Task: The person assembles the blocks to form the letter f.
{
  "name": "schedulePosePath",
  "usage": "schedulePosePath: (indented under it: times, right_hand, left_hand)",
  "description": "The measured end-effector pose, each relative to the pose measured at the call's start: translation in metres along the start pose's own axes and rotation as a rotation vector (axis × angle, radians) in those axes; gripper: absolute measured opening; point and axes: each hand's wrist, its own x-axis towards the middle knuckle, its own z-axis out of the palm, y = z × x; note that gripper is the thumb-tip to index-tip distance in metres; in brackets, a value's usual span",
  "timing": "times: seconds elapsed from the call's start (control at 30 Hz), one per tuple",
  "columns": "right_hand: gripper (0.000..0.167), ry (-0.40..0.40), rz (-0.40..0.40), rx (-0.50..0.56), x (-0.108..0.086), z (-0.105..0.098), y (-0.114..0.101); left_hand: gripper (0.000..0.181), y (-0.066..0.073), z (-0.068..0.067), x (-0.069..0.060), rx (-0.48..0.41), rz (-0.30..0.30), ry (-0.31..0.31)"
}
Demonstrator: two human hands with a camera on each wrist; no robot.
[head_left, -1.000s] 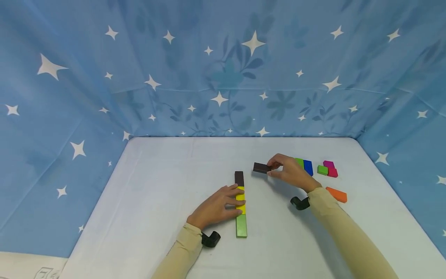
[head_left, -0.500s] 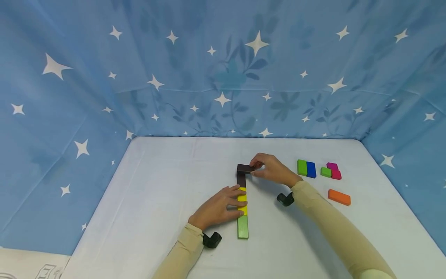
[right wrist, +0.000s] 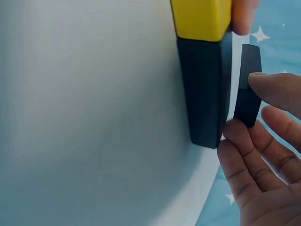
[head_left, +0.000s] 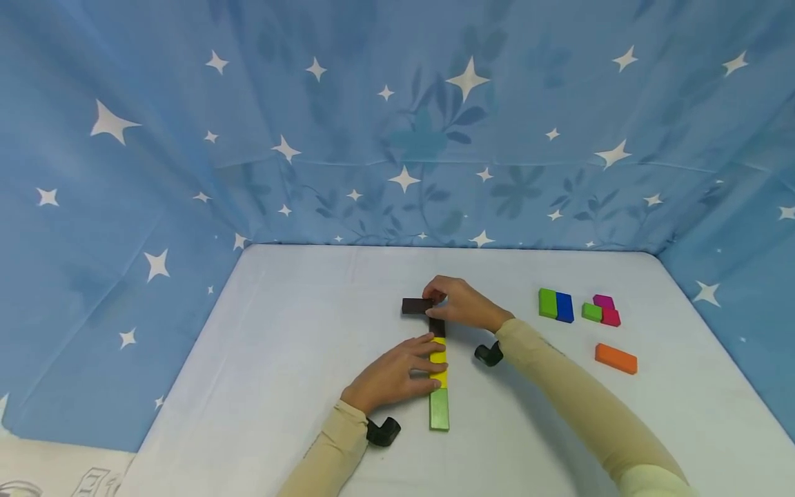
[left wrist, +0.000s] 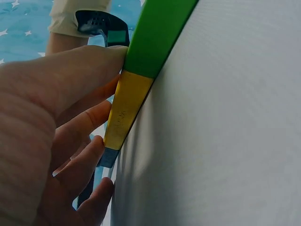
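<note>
In the head view a straight row runs toward the person: a dark block (head_left: 437, 327), a yellow block (head_left: 439, 378) and a green block (head_left: 439, 410). The left hand (head_left: 394, 373) rests across the yellow part with its fingers spread. Past the row's far end, the right hand (head_left: 462, 304) pinches a second dark block (head_left: 415, 306) lying crosswise. The right wrist view shows thumb and fingertips on that held block (right wrist: 248, 84), beside the row's dark block (right wrist: 202, 94). In the left wrist view the thumb and fingers touch the side of the yellow block (left wrist: 127, 106).
On the white table (head_left: 298, 331), to the right, lie a green block (head_left: 548, 303) against a blue block (head_left: 564, 307), a small green block (head_left: 592, 312) by two magenta ones (head_left: 611, 317), and an orange block (head_left: 616, 358). A blue star-patterned curtain (head_left: 348, 124) surrounds the table.
The right hand has carried its dark block leftward, from right of the row to its far end. The left hand has stayed on the row, and the head view has shifted slightly.
</note>
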Motion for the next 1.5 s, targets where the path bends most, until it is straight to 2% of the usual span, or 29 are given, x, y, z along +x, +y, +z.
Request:
schedulePosePath:
  times: [0.23, 0.43, 0.67, 0.8, 1.17, 1.5]
  right_hand:
    - [0.031, -0.062, 0.025, -0.063, -0.003, 0.011, 0.000]
    - [0.030, -0.094, 0.054, -0.130, 0.001, 0.013, -0.004]
    - [0.027, -0.106, 0.081, -0.162, 0.006, 0.012, -0.008]
    - [0.026, -0.117, 0.085, -0.163, 0.008, 0.011, -0.009]
    - [0.025, -0.129, 0.088, -0.148, 0.010, 0.011, -0.010]
    - [0.025, -0.142, 0.089, -0.120, 0.011, 0.013, -0.008]
  left_hand:
    - [0.037, 0.005, 0.008, 0.000, 0.018, 0.013, -0.009]
    - [0.038, 0.006, 0.004, -0.001, 0.047, 0.023, -0.004]
    - [0.037, 0.003, 0.003, 0.000, 0.029, 0.015, 0.000]
    - [0.037, 0.001, 0.002, 0.000, 0.039, 0.028, 0.007]
    - [0.038, 0.002, -0.002, 0.000, 0.017, -0.007, -0.019]
    - [0.038, -0.001, -0.001, -0.001, 0.036, 0.031, -0.005]
